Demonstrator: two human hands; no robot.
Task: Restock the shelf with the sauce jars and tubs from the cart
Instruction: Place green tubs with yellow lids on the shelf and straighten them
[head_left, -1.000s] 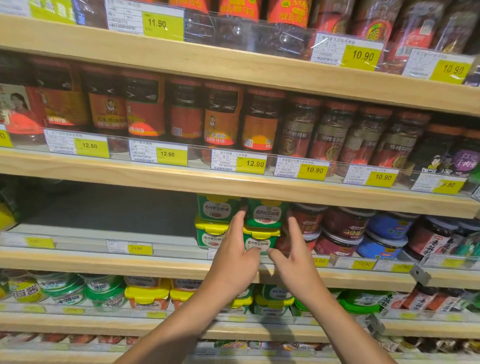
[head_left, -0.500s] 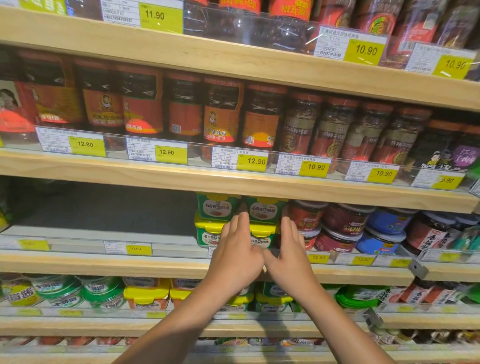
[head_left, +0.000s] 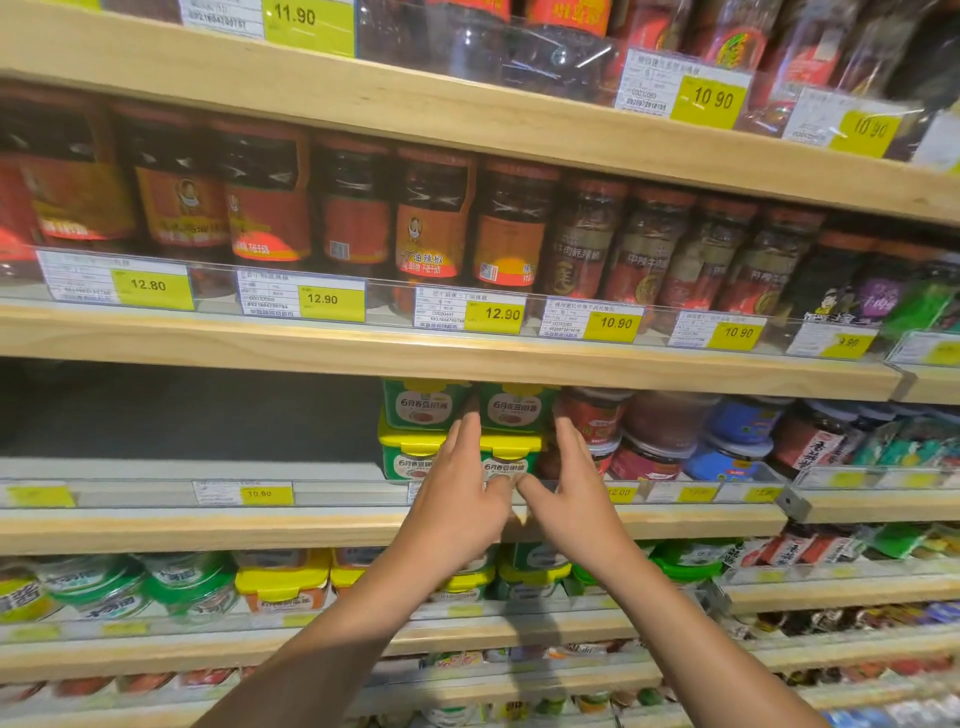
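Note:
Green sauce tubs with yellow lids (head_left: 511, 457) stand stacked two high, in two columns, on the middle shelf (head_left: 311, 525). My left hand (head_left: 457, 488) lies with straight fingers against the front of the lower tubs, its fingertips up at the top row (head_left: 426, 405). My right hand (head_left: 571, 483) lies just right of it, fingers straight, beside the right-hand stack and in front of the red jars (head_left: 595, 421). The two thumbs nearly meet under the lower right tub. Neither hand holds anything.
Left of the tubs the middle shelf shows a bare stretch behind a 10.90 tag (head_left: 265, 493). Round red and blue jars (head_left: 737, 431) fill its right part. Tall chilli sauce jars (head_left: 431, 218) line the shelf above. More yellow-lidded tubs (head_left: 283, 582) stand on the shelf below.
Both hands have come closer together and reached further in to the stacked tubs, the thumbs now almost touching. The view has moved nearer the shelf.

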